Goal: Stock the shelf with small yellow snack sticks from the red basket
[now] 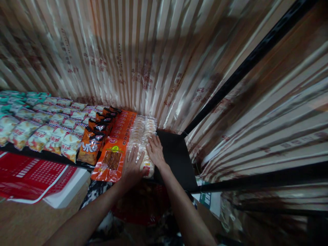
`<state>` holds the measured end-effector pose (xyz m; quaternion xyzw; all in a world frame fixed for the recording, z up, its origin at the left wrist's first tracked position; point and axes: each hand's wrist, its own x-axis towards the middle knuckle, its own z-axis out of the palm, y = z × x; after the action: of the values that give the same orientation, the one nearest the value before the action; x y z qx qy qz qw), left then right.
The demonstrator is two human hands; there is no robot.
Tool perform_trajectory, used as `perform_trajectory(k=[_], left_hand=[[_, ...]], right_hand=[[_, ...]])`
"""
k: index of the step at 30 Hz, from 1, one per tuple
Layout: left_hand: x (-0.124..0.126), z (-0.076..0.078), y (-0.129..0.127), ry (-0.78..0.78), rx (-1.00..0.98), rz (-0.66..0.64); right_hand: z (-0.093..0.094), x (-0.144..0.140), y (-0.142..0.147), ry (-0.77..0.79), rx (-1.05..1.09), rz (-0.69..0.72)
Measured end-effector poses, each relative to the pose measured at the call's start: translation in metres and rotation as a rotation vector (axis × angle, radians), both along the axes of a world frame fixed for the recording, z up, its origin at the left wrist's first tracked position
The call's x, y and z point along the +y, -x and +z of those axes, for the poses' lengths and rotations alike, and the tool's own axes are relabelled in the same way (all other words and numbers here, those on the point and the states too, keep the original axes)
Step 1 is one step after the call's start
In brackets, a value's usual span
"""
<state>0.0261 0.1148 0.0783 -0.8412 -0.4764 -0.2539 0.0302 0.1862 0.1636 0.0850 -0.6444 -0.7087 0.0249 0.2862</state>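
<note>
1. The left hand and right hand lie palm-down, fingers extended and grasping nothing, against glossy, clear packets of pale, rounded pieces.
2. Those clear packets sit beneath and between the hands, running toward 12 o'clock; the left hand hides part of them, and their contents are hard to make out.
3. At 9 o'clock: flat, smooth orange packets.
4. Toward 10 o'clock: puffed orange-and-black bags, white bags, then green bags, cut off at the frame's edge.
5. At 3 o'clock: matte black shelf.
6. At 12 o'clock: creased, striped sheeting, its print blurred.
</note>
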Motion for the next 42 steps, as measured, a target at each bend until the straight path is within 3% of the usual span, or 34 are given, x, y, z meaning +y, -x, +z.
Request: perform_trajectory(k=[6,10,12,16,26,42], left_hand=[[-0.016,0.001,0.006,0.017,-0.028,0.016],[-0.048,-0.014,0.02,0.012,-0.054,0.024],[-0.066,-0.025,0.028,0.023,-0.03,-0.03],[-0.089,-0.04,0.036,0.035,-0.021,0.007],[-0.089,-0.047,0.031,0.061,-0.032,-0.003],[-0.082,-0.048,0.03,0.099,-0.07,-0.022]], right_hand=[[0.0,-0.036,0.003,-0.106,0.106,-0.063],[-0.02,-0.081,0.012,-0.17,0.13,-0.057],[-0.031,-0.102,0.017,-0.159,0.14,-0.063],[-0.047,-0.127,0.025,-0.08,0.136,-0.109],[-0.062,-0.119,0.029,-0.088,0.218,-0.173],[-0.062,-0.113,0.028,-0.085,0.178,-0.19]])
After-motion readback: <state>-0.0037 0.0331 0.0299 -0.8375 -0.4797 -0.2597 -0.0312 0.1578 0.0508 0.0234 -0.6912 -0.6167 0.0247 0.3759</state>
